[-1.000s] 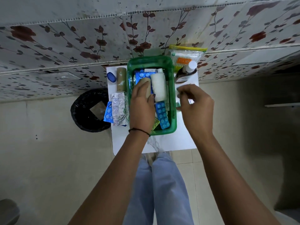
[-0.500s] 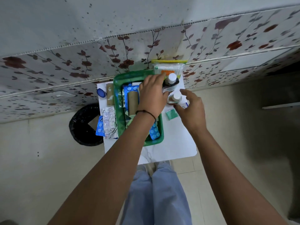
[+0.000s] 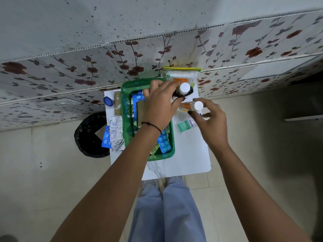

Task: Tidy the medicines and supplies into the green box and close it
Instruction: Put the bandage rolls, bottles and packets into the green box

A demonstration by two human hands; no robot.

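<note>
The green box (image 3: pixel 126 119) stands open on a small white table (image 3: pixel 188 154), holding blue pill strips (image 3: pixel 164 143) and a brown roll (image 3: pixel 140 112). My left hand (image 3: pixel 160 103) reaches across the box's far right corner and grips a dark bottle with a white cap (image 3: pixel 184 89). To its right, my right hand (image 3: pixel 208 119) holds an orange bottle with a white cap (image 3: pixel 194 106) just above the table. A green and white sachet (image 3: pixel 186 124) lies beside the box, and a bag of cotton buds (image 3: pixel 181 75) leans on the wall.
Left of the box lie a brown roll (image 3: pixel 117 104), a blue cap (image 3: pixel 108 101), a silver pill strip (image 3: pixel 115 131) and a blue strip (image 3: pixel 105 139). A black bin (image 3: pixel 87 135) stands on the floor at the table's left. The floral wall is close behind.
My left hand left the box's contents and moved up right onto the dark bottle. My right hand took up the orange bottle. The view shifted left.
</note>
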